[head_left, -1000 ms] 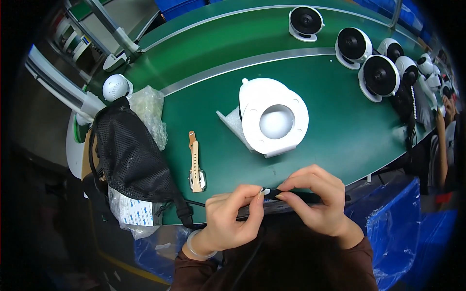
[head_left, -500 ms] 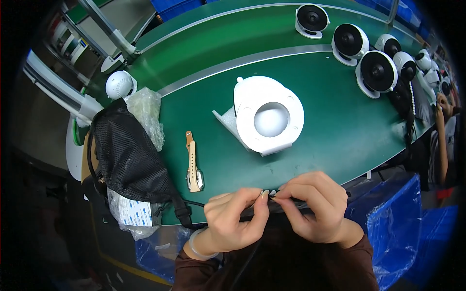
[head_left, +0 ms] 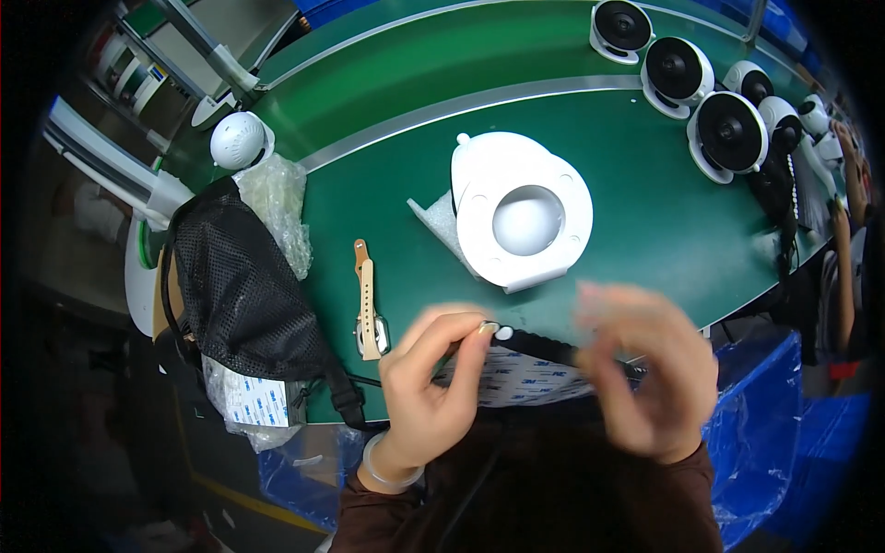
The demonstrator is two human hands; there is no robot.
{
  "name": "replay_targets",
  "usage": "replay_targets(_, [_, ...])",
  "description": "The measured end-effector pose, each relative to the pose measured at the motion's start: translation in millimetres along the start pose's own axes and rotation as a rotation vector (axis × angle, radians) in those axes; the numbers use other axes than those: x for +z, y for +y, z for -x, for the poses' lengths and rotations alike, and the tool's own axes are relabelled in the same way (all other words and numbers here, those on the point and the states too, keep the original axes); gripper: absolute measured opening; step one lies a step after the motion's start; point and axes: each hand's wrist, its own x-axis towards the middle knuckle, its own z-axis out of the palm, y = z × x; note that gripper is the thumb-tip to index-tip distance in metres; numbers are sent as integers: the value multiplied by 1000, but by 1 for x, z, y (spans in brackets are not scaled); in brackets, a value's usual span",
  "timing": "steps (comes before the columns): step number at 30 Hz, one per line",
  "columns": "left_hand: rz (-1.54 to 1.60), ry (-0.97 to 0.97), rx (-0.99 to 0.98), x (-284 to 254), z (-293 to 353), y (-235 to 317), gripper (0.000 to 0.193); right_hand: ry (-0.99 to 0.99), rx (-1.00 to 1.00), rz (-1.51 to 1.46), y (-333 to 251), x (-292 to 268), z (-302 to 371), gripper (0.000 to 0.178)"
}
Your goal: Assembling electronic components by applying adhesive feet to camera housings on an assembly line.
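Note:
My left hand point(head_left: 429, 382) is closed, thumb and forefinger pinching one end of a short black strip point(head_left: 539, 346). A small white round spot point(head_left: 504, 333) shows on the strip beside those fingertips. My right hand point(head_left: 650, 369) is smeared by motion at the strip's other end, and whether it grips there is unclear. Below the strip, a white sheet with blue print point(head_left: 516, 380) lies at the table's near edge. Farther off stands a white rounded housing point(head_left: 475, 217) with a round opening, partly on a piece of white foam wrap point(head_left: 435, 223).
A watch with a tan strap point(head_left: 368, 304) lies left of the housing. Along the left edge are a black mesh bag point(head_left: 235, 286), bubble wrap point(head_left: 281, 207) and a white round device point(head_left: 241, 141). Several white-and-black fan-like devices point(head_left: 728, 134) stand at far right, near another person's arm point(head_left: 841, 249).
My hands were together, pinching at one spot. Now the right hand has swung right and the left slightly up, with the black strip and printed sheet showing between them.

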Motion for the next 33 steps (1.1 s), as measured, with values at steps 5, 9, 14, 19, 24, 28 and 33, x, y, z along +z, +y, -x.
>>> replay_targets(5, [112,-22,-115,9,-8,-5,6,2,81,85,26,31,-24,11])
replay_targets(9, [15,2,-39,11,-10,-7,5,-68,154,66,25,38,-25,10])
replay_targets(14, [-2,-5,-14,10,-12,-9,7,-119,198,89,21,36,-28,9])
replay_targets(19, [23,-40,-37,9,-10,-6,4,-105,169,127,22,39,-27,9])
replay_targets(24, [27,-3,-7,10,-11,-9,6,-123,164,141,18,38,-28,10])
replay_targets(28, [-22,-45,-70,2,-9,-2,7,20,283,-27,18,39,-28,19])
replay_targets(33, [94,-45,-135,-17,9,4,9,-188,160,-32,11,12,-6,23])
